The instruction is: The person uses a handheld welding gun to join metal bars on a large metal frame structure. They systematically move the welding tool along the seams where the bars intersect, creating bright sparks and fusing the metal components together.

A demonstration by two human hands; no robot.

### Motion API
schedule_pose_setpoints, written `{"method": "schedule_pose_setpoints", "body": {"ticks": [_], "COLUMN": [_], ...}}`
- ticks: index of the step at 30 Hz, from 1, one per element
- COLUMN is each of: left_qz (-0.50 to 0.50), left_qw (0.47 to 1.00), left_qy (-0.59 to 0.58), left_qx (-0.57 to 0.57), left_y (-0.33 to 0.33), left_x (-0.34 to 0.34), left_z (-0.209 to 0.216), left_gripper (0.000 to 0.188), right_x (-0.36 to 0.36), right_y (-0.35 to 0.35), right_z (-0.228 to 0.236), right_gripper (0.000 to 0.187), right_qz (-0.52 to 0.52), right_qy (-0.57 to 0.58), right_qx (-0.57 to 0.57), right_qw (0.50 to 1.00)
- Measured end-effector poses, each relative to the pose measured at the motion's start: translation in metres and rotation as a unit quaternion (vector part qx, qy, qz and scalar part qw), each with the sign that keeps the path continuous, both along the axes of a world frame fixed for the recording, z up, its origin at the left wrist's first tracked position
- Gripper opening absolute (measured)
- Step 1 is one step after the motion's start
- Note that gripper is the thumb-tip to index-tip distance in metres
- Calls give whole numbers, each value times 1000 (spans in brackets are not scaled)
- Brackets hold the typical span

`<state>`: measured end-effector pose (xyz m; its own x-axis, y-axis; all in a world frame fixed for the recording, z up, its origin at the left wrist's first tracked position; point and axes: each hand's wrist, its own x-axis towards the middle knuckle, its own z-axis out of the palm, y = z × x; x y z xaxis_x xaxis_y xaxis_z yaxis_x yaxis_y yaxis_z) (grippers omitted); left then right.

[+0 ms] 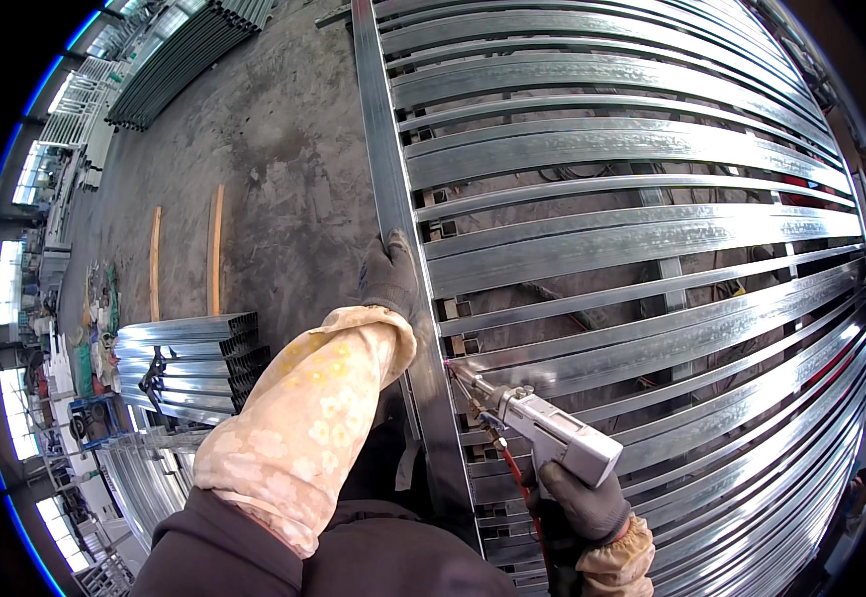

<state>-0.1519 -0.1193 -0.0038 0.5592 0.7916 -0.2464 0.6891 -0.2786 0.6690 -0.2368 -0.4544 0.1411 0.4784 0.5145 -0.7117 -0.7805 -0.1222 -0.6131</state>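
- the right hand (587,502), in a dark glove, is closed around the grip of a white gun-shaped tool (564,435).
- a red hose (515,468) runs just left of the right hand, below the tool's front end.
- ahead and left of the right hand, the tool's tip meets the inner edge of a long metal beam (440,428), by a slat's end.
- the left hand (390,271), also gloved, touches the beam farther up; how far its fingers curl cannot be told.
- right of both hands, shiny metal slats (592,232) stretch away from the beam.
- left of the left hand lies a metal profile bundle (179,363), with two wooden strips (218,249) beyond.
- farthest ahead-left, dark pipes (179,65) lie stacked.
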Motion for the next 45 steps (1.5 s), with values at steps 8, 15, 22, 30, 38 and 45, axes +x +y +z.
{"method": "schedule_pose_setpoints", "body": {"ticks": [8,15,22,30,38,45], "left_qz": [-1,-1,1,6,-5,5], "left_qw": [1000,1000,999,999,1000,1000], "left_qy": [0,1,3,-41,-3,24], "left_qx": [22,-11,42,32,7,0], "left_y": [-3,4,-4,-1,0,2], "left_x": [1,-1,0,-2,-1,1], "left_z": [3,-6,1,-6,-4,-3], "left_gripper": [54,55,54,52,50,51], "right_x": [2,1,-2,-2,-5,-7], "right_y": [0,0,-3,-3,-6,-7], "right_z": [4,3,-1,3,5,7], "right_gripper": [42,41,36,32,32,34], "right_qz": [24,20,19,28,40,32], "right_qy": [-13,-6,-30,-18,-13,-16], "right_qx": [-14,-19,-4,-16,-29,-18], "right_qw": [1000,1000,999,999,999,999]}}
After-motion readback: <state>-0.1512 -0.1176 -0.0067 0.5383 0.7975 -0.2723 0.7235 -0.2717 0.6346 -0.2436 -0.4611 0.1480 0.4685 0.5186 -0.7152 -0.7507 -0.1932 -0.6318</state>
